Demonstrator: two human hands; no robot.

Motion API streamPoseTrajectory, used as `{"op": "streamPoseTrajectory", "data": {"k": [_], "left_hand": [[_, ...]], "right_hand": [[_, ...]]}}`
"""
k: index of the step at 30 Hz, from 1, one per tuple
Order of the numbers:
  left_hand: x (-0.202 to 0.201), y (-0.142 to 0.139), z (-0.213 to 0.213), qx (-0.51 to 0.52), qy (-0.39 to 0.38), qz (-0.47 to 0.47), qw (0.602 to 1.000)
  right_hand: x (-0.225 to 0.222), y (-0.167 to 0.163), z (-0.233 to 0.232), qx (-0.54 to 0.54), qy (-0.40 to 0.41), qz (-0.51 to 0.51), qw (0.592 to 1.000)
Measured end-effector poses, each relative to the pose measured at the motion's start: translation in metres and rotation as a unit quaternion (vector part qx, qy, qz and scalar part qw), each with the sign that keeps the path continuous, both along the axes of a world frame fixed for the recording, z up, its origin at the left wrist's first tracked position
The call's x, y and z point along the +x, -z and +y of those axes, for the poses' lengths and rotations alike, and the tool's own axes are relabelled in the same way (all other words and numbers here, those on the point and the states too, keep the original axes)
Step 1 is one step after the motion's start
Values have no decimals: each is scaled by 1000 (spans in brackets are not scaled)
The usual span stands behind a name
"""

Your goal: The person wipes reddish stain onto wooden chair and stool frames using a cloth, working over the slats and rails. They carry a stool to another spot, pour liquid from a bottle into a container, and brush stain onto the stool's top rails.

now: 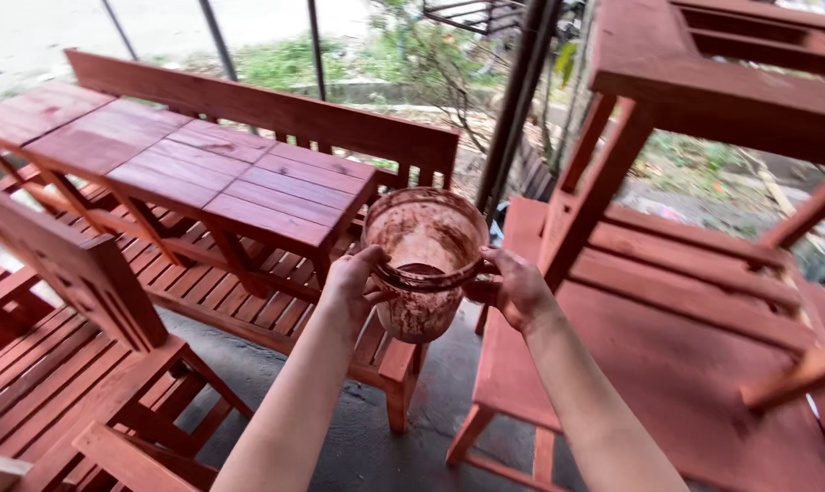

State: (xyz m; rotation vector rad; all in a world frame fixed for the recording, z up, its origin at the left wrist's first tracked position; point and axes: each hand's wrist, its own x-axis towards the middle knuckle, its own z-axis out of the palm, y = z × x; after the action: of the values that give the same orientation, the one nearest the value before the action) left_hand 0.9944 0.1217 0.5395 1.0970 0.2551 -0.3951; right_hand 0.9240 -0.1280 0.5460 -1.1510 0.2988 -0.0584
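Note:
Both hands hold up a plastic bucket [423,260] smeared inside and out with red-brown stain; a little dark liquid shows at its bottom. My left hand [353,287] grips the bucket's left side near the rim. My right hand [513,287], stained reddish, clasps its right side. The bucket hangs in the air above the gap between a slatted bench [249,301] and a red-brown chair seat [667,364].
A red-stained wooden table [185,164] stands on the slatted bench at left, whose backrest [276,109] runs behind. Another chair [76,364] is at lower left. An upturned wooden frame [722,82] sits at upper right. Metal poles [517,100] and greenery lie beyond; grey concrete floor [385,446] below.

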Motion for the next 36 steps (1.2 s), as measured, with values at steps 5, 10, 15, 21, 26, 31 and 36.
{"op": "streamPoseTrajectory", "data": {"k": [5,10,15,21,26,31,36], "left_hand": [[72,-21,23,-18,-119,6,993],[143,-35,53,-13,-186,-13,982],[211,-43,93,13,-203,-6,979],[310,-24,137,-16,-250,4,968],[374,13,164,0,-276,7,961],[395,22,173,40,-269,43,961],[396,6,165,34,-288,43,956]], "right_hand": [[101,-36,34,-34,-75,-36,996],[184,-53,82,-45,-139,-79,986],[263,-37,125,-48,-162,-82,982],[378,-15,175,-50,-157,-76,983],[445,2,205,-64,-170,-56,982],[475,12,219,-137,-188,-59,971],[474,18,203,-128,-192,-63,971]]}}
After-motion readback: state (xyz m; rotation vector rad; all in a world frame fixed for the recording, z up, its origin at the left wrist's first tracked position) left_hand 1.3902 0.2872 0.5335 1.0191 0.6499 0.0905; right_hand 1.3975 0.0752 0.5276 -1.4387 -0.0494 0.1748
